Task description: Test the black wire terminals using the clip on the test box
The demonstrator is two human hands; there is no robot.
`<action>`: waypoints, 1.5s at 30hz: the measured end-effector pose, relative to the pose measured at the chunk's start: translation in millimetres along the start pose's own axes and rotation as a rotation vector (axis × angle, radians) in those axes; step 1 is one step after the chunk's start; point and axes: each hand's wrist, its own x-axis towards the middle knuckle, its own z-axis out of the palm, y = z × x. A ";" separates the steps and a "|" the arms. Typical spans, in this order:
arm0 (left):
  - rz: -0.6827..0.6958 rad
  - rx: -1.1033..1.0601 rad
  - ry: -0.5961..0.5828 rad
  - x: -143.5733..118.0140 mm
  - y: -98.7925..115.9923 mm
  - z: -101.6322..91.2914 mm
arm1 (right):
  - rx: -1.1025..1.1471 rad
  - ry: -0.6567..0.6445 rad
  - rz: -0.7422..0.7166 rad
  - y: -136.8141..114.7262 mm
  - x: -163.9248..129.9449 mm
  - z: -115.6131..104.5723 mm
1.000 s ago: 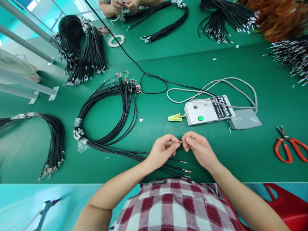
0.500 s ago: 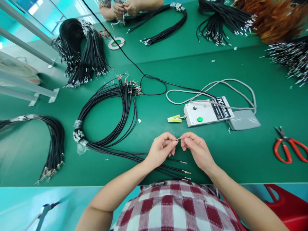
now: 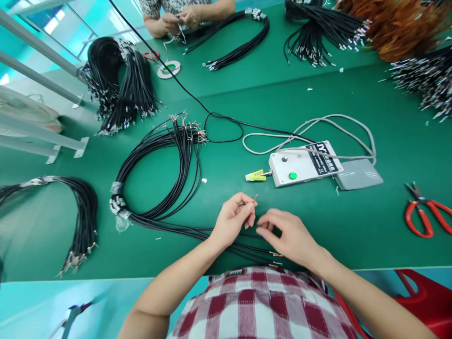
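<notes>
My left hand (image 3: 233,217) pinches the end of a black cable, whose thin reddish wires (image 3: 256,198) poke up past the thumb and forefinger. Just to the right, my right hand (image 3: 287,235) is apart from those wires, its fingers loosely curled and the thumb separated from them; nothing shows in it. Under both hands run several black cables (image 3: 190,229) with bared coloured ends (image 3: 276,254). They come from a tied coil of black cables (image 3: 122,176) on the left, which has splayed wire ends at its top.
Beyond my hands sits a white control box (image 3: 305,163) with a yellow clip (image 3: 256,175) and grey pedal (image 3: 359,174). Red-handled pliers (image 3: 423,212) lie right. More cable bundles (image 3: 120,84) and a tape roll (image 3: 169,69) lie farther off. Another person's hands (image 3: 181,20) work opposite.
My right hand has let go of the wire ends and moved down and slightly right. My left hand keeps its pinch, with the wires now pointing upward.
</notes>
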 end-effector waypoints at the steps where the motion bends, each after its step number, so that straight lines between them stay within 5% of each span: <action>1: -0.002 -0.022 0.010 0.5 1.0 0.2 | -0.109 -0.136 -0.039 -1.4 -5.9 0.8; 3: -0.012 -0.039 0.019 1.5 2.4 0.5 | -0.184 -0.381 -0.117 -3.5 -13.4 0.5; 5: -0.018 -0.033 0.016 1.8 2.1 0.4 | -0.117 -0.464 -0.132 -4.9 -12.1 -4.1; 11: -0.035 0.032 -0.010 -1.3 -3.2 -1.1 | 0.423 0.167 0.175 -6.0 25.5 -27.1; 17: -0.033 0.039 -0.042 -3.1 -0.5 0.2 | 0.859 0.171 0.278 -9.5 38.8 -21.5; 25: -0.033 0.029 -0.054 -3.5 -0.1 -1.6 | 0.902 0.124 0.324 -2.2 38.1 -17.8; 33: -0.003 -0.002 0.021 -3.4 -9.7 -4.1 | 0.504 0.272 0.121 -11.4 27.5 1.8; 45: -0.018 -0.060 0.063 -4.6 -1.8 3.0 | 0.752 0.148 0.208 -10.6 31.3 -4.7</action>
